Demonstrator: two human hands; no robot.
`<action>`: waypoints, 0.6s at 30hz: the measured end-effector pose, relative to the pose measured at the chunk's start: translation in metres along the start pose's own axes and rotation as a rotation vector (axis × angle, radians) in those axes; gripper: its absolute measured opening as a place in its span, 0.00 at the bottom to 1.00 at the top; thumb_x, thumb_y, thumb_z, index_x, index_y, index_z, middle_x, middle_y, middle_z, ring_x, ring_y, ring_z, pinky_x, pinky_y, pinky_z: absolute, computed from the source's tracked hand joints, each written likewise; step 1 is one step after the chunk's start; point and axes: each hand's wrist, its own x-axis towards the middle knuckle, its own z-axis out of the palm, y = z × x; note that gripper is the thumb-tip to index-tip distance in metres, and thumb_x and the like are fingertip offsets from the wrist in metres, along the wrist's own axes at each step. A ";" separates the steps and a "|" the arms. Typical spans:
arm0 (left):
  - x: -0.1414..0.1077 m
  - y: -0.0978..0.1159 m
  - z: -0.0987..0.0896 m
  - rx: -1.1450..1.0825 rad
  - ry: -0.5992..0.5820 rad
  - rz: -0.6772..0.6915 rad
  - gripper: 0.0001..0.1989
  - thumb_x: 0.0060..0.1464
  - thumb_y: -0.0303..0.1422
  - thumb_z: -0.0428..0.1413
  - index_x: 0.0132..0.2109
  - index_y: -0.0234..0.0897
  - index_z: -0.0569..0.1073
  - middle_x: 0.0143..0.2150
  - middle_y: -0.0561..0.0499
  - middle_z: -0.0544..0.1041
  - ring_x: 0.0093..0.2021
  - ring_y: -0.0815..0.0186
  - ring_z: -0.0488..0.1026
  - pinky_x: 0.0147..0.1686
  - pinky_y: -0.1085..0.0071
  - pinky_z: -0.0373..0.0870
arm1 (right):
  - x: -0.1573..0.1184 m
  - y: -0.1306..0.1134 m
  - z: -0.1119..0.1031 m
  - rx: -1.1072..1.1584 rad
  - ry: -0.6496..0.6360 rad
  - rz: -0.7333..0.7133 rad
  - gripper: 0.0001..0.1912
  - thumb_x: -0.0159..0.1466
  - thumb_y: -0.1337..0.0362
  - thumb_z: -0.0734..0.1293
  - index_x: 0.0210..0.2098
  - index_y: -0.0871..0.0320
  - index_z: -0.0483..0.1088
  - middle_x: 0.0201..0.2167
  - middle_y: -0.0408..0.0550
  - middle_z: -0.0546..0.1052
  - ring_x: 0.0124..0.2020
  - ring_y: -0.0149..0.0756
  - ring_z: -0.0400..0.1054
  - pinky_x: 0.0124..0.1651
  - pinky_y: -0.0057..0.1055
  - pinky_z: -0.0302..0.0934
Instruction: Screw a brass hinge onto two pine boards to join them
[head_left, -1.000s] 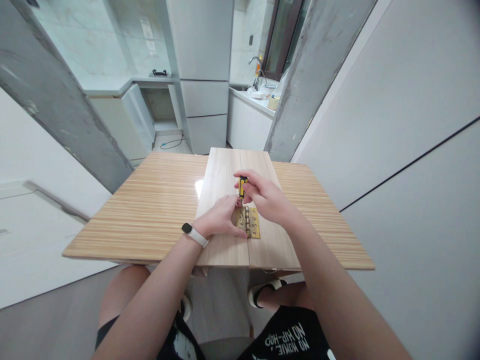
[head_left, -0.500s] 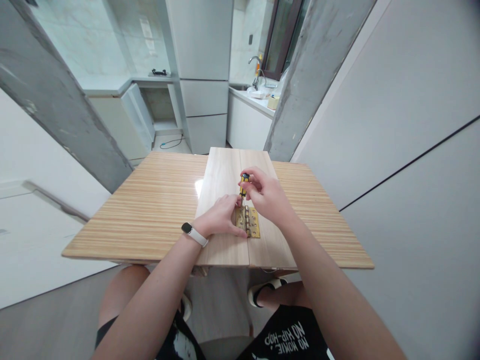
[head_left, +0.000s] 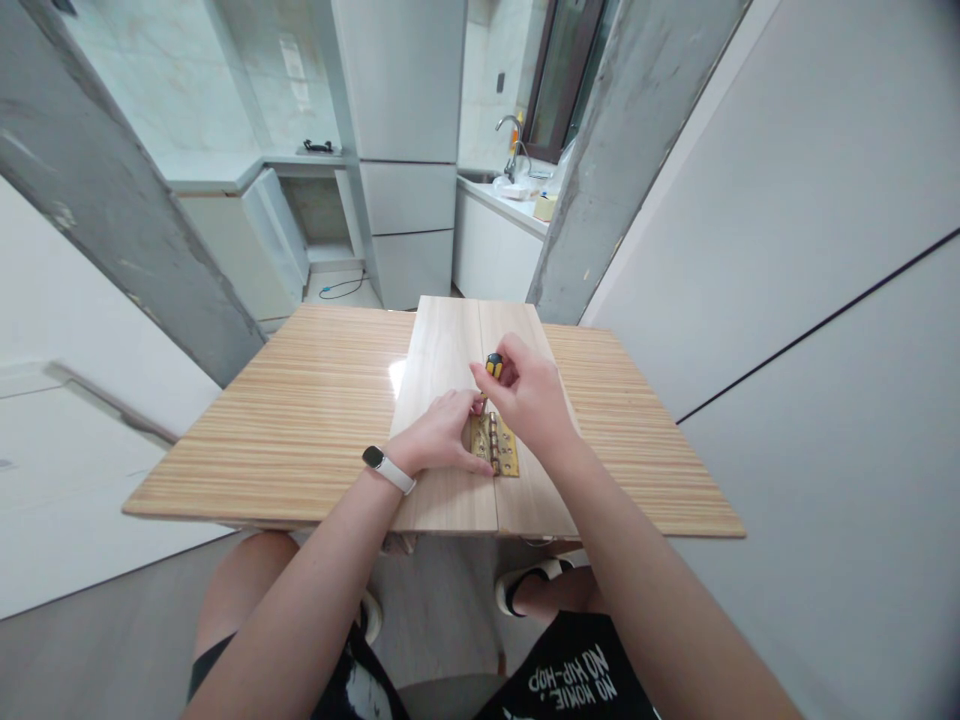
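A brass hinge (head_left: pixel 506 448) lies across the seam between two pale wooden boards (head_left: pixel 442 350). My right hand (head_left: pixel 525 390) is closed around a yellow and black screwdriver (head_left: pixel 493 366), held roughly upright over the hinge's upper left part. My left hand (head_left: pixel 447 430) rests on the left board, its thumb at the hinge's lower edge and its fingertips beside the screwdriver's shaft. Whether those fingertips pinch a screw or the shaft is too small to tell. Parts of the hinge's left leaf are hidden by my left hand.
The boards lie on a striped wooden table (head_left: pixel 300 400). Beyond it stand a grey refrigerator (head_left: pixel 409 190), a counter with a sink and faucet (head_left: pixel 514 140), and an open cabinet (head_left: pixel 319 210). Concrete wall edges and white panels flank the table.
My right hand has shifted its grip on the screwdriver: the fingers now wrap more of the handle, and its top leans slightly right. My left hand stays in place.
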 end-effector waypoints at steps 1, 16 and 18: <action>0.000 0.000 0.000 0.005 -0.003 0.001 0.53 0.32 0.50 0.78 0.64 0.41 0.67 0.57 0.39 0.74 0.56 0.43 0.71 0.56 0.47 0.70 | 0.000 0.001 0.001 0.014 0.007 0.018 0.15 0.67 0.59 0.70 0.31 0.53 0.60 0.26 0.38 0.69 0.25 0.30 0.60 0.32 0.31 0.53; -0.002 -0.002 -0.002 0.089 -0.022 -0.010 0.43 0.34 0.54 0.76 0.52 0.40 0.69 0.52 0.42 0.74 0.49 0.47 0.72 0.49 0.52 0.70 | 0.006 0.009 -0.015 0.272 -0.389 0.072 0.14 0.74 0.62 0.58 0.55 0.50 0.70 0.45 0.47 0.80 0.29 0.31 0.71 0.38 0.33 0.68; -0.002 -0.002 -0.002 0.092 -0.023 -0.011 0.43 0.34 0.55 0.76 0.52 0.40 0.69 0.52 0.42 0.74 0.49 0.47 0.72 0.48 0.52 0.71 | 0.006 0.010 -0.013 0.249 -0.358 0.059 0.13 0.73 0.63 0.59 0.53 0.51 0.71 0.43 0.47 0.81 0.28 0.31 0.71 0.37 0.33 0.68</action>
